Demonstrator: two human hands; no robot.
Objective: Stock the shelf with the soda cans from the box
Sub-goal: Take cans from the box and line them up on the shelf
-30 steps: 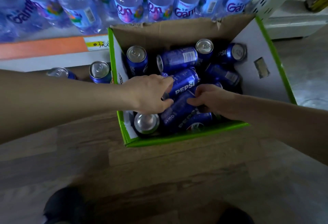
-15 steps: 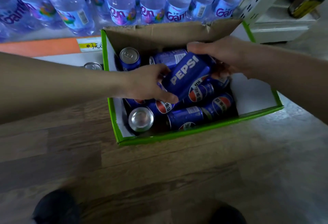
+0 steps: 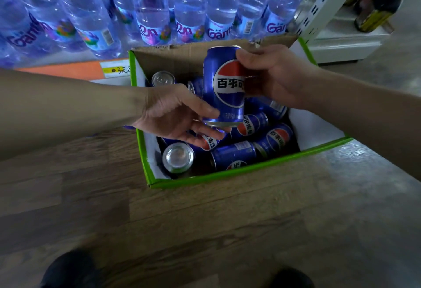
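The Pepsi can (image 3: pixel 224 87), lying tilted half a second ago, now stands upright above the box (image 3: pixel 248 172), gripped by your right hand (image 3: pixel 276 75) and left hand (image 3: pixel 176 114), ready for shelving.

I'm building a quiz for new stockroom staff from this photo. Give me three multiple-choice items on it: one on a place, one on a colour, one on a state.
1. Where is the lifted can?
A. Above the box
B. On the floor
C. Among the water bottles

2. What colour is the box's edge?
A. Red
B. Green
C. Black

3. How is the lifted can held?
A. By the left hand alone
B. By neither hand
C. By both hands

Answers:
1. A: the can hangs upright over the loose cans lying in the box.
2. B: a bright green strip runs along the box's rim.
3. C: the left hand grips the can's base and the right hand grips its side.
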